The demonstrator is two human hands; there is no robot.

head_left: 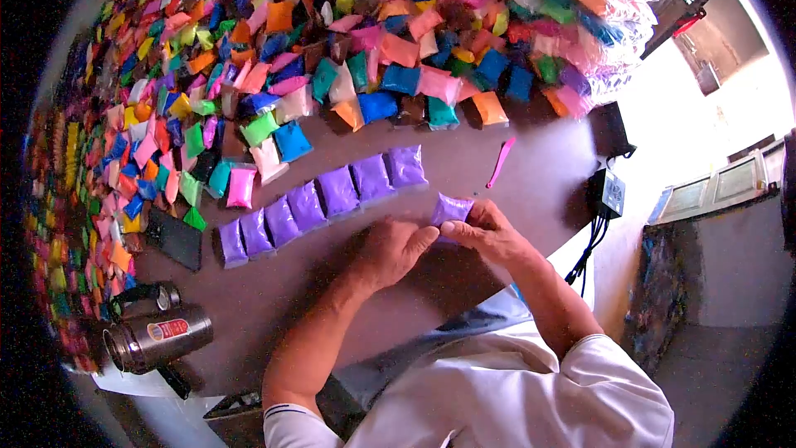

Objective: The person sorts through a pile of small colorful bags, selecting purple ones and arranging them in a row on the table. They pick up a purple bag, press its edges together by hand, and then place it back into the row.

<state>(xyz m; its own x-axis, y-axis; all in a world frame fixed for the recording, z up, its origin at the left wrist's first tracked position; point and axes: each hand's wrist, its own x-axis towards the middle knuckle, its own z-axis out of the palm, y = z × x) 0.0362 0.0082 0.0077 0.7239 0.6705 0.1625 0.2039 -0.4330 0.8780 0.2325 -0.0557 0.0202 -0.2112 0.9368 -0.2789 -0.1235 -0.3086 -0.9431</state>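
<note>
Brown tabletop (464, 174) heaped with glossy, pillow-shaped colour packets (348, 41): we pinch one purple packet (450, 208) between our left hand (391, 249) and right hand (485, 231), beside a purple row (319, 199).

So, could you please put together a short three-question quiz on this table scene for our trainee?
1. True or false: both hands hold the purple packet.
2. How many purple packets lie in the row beside it? A) three B) seven C) twelve
3. Which metal thing lies at the table's near left edge?

Key: 1. True: left hand and right hand pinch it. 2. B. 3. A steel flask on its side.
</note>
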